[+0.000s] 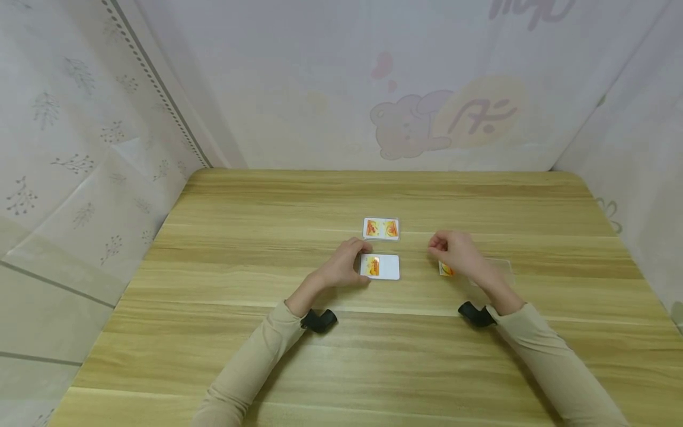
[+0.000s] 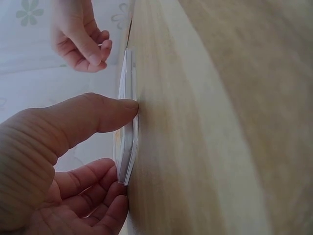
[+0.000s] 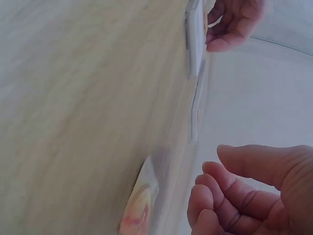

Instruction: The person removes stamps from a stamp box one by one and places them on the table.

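Note:
In the head view, my left hand (image 1: 343,265) holds a flat white rectangular case (image 1: 391,267) by its long edges, thumb on the near side and fingers on the far side. An orange-yellow sticker covers the case's left half; the right half is plain white. The left wrist view shows the case (image 2: 128,147) lying flat on the wood in a clear outer layer. To the right, my right hand (image 1: 460,252) hovers with fingers loosely bent and nothing visible between thumb and fingertips. Below it lies a small yellow-orange printed piece (image 3: 140,205), partly hidden by the hand in the head view.
Just beyond the held case lies a similar flat case (image 1: 381,229) with two orange pictures. A clear, thin rectangular piece (image 1: 503,268) lies partly under the right wrist. The wooden table (image 1: 320,373) meets a patterned cloth (image 1: 299,107) at its back edge.

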`<state>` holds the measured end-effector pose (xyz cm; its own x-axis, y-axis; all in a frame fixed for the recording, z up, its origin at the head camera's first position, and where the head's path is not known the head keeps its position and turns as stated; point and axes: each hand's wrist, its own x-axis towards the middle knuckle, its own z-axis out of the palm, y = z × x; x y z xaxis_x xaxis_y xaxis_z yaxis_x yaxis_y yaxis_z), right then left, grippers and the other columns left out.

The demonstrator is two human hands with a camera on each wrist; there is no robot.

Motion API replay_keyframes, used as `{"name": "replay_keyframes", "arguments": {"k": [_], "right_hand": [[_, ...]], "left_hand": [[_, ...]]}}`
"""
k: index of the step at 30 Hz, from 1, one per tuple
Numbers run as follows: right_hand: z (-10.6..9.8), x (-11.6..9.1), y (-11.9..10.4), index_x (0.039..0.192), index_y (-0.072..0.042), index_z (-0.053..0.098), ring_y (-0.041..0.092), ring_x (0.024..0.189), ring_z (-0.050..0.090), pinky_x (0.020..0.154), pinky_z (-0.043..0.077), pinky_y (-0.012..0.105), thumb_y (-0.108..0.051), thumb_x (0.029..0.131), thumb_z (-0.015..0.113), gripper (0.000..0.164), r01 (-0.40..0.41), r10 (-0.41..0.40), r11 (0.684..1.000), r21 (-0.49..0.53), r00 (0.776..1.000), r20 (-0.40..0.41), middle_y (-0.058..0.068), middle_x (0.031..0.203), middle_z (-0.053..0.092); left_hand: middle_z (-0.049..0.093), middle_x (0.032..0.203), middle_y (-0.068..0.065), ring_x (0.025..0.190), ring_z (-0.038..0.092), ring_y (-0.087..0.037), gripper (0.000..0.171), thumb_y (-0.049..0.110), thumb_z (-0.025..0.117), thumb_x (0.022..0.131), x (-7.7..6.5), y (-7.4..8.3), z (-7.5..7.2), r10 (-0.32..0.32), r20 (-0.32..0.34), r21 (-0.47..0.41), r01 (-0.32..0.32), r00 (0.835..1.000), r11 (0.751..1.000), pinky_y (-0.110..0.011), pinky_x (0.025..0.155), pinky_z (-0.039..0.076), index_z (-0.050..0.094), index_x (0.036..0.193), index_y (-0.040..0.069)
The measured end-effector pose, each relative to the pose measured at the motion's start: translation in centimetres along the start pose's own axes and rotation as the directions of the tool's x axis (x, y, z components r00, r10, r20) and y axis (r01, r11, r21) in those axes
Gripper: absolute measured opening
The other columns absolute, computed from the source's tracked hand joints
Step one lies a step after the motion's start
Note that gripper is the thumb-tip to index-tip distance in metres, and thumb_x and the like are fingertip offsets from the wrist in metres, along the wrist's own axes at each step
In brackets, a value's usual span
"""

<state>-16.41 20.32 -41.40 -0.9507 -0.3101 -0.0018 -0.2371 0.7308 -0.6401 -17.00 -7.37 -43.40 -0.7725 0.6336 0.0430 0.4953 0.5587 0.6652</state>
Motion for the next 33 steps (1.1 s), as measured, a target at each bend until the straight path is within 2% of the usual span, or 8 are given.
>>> {"name": "replay_keyframes", "arguments": {"k": [8, 15, 24, 33], "right_hand": [[0.2, 0.3, -0.8, 0.083, 0.003, 0.065, 0.016, 0.065, 0.054, 0.056, 0.045, 0.024, -0.005, 0.086, 0.063, 0.008, 0.035, -0.035, 0.999, 0.037, 0.999, -0.002, 0.006, 0.071, 0.061], [0.8, 0.8, -1.7, 0.084, 0.002, 0.065, 0.016, 0.067, 0.054, 0.060, 0.046, 0.026, -0.006, 0.087, 0.062, 0.009, 0.020, -0.020, 0.999, 0.044, 1.000, 0.011, 0.006, 0.073, 0.061], [1.7, 1.5, -3.0, 0.083, 0.001, 0.065, 0.015, 0.065, 0.052, 0.057, 0.044, 0.024, -0.008, 0.086, 0.063, 0.009, 0.025, -0.026, 0.998, 0.054, 1.000, 0.012, 0.005, 0.071, 0.060], [2.3, 1.8, -3.6, 0.084, 0.004, 0.065, 0.017, 0.066, 0.053, 0.057, 0.045, 0.024, -0.002, 0.086, 0.063, 0.007, 0.056, -0.059, 0.992, 0.117, 0.998, 0.025, 0.008, 0.072, 0.061]], "left_hand": [[0.055, 0.110, -0.016, 0.103, 0.049, -0.028, 0.057, 0.006, 0.081, 0.066, -0.1, 0.1, -0.1, 0.006, -0.002, 0.006, -0.006, 1.000, 1.000, -0.039, 0.094, 0.037, 0.053, 0.113, -0.007], [0.055, 0.110, -0.016, 0.104, 0.049, -0.028, 0.057, 0.006, 0.081, 0.066, 0.0, 0.1, -0.1, 0.003, -0.002, 0.009, -0.003, 1.000, 1.000, -0.039, 0.095, 0.037, 0.053, 0.114, -0.007], [0.055, 0.109, -0.015, 0.103, 0.049, -0.028, 0.057, 0.006, 0.081, 0.066, -0.1, 0.2, -0.2, 0.002, 0.003, 0.002, -0.002, 1.000, 1.000, -0.039, 0.095, 0.037, 0.053, 0.113, -0.006], [0.055, 0.110, -0.015, 0.104, 0.049, -0.028, 0.057, 0.007, 0.081, 0.066, 0.0, 0.1, -0.2, 0.003, 0.003, -0.008, -0.003, 1.000, 1.000, -0.039, 0.095, 0.038, 0.053, 0.114, -0.006]]}}
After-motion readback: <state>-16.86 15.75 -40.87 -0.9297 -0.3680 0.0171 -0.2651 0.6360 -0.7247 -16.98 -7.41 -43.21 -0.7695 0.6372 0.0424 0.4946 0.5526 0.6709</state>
